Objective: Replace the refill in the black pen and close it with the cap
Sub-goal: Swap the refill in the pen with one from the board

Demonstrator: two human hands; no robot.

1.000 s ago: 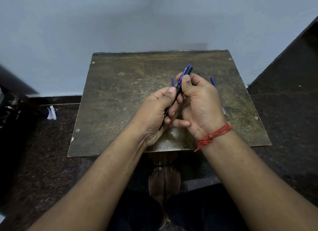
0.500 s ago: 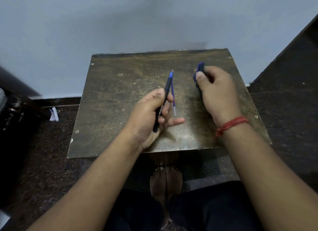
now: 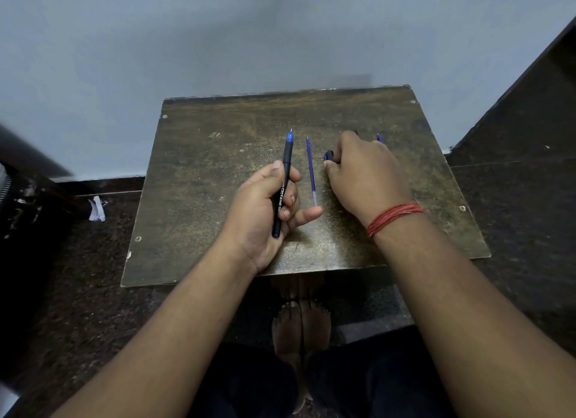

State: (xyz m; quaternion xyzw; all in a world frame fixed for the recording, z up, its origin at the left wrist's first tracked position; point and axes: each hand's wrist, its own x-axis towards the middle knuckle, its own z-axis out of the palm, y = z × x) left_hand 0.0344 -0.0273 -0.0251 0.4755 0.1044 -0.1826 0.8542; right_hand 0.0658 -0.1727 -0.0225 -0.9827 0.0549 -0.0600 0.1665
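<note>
Gripping the uncapped pen (image 3: 284, 180), tip toward 12 o'clock, the left hand (image 3: 265, 208) waits; the right hand (image 3: 364, 174) pinches the cap (image 3: 329, 155) at the table (image 3: 202, 168). Next, probably, pull out the refill.

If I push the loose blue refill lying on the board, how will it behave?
The refill is a thin round tube, so it probably rolls sideways easily. It looks very light and may bend a little. Lying flat on the board, it is likely awkward to pinch.

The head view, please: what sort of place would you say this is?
Probably a home floor spot rather than a workshop: a low worn board against a plain wall, dark speckled stone floor, and bare feet tucked beneath the board.
</note>
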